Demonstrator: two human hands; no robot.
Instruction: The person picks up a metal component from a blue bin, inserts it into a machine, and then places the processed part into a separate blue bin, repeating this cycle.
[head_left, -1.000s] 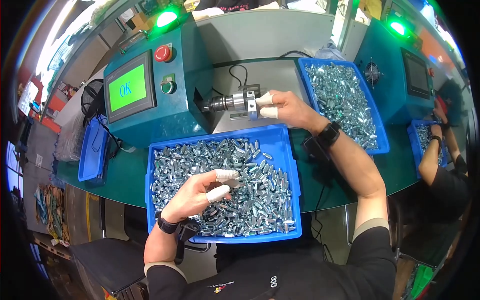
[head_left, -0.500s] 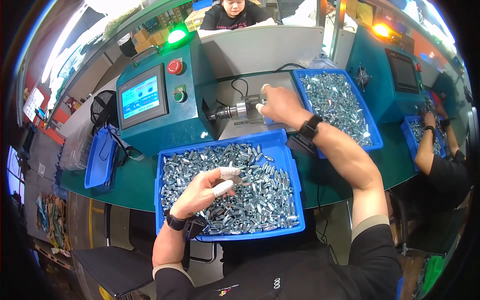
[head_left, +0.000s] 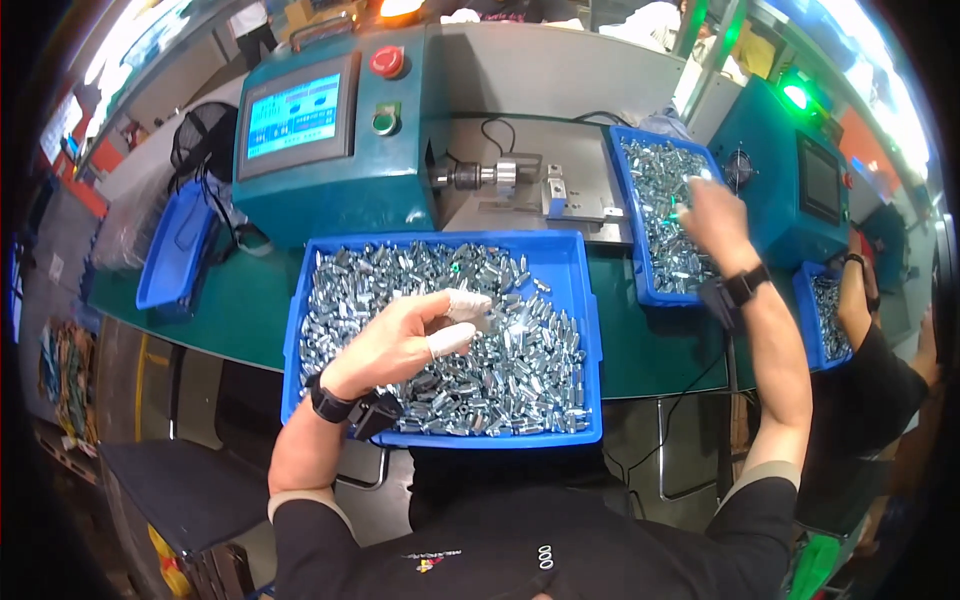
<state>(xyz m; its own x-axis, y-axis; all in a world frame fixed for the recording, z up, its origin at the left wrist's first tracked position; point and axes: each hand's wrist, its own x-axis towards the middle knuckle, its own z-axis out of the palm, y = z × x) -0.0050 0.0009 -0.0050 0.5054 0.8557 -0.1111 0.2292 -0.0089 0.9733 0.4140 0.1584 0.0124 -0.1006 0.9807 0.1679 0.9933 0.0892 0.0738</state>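
Your left hand [head_left: 390, 345] hangs over the wide blue plastic tray [head_left: 565, 268] of small silvery metal parts [head_left: 440, 400], its white-covered fingers [head_left: 452, 340] narrowly parted. Your right hand [head_left: 718, 222] is over the long blue plastic tray [head_left: 668, 298] of similar parts, fingers blurred; I cannot tell whether either hand grips one. Both trays sit near the boxy teal machine [head_left: 340, 205] on the green worktop [head_left: 650, 350], probably for short reaches. Its blue-white screen [head_left: 295, 115] shows lettering too small to read.
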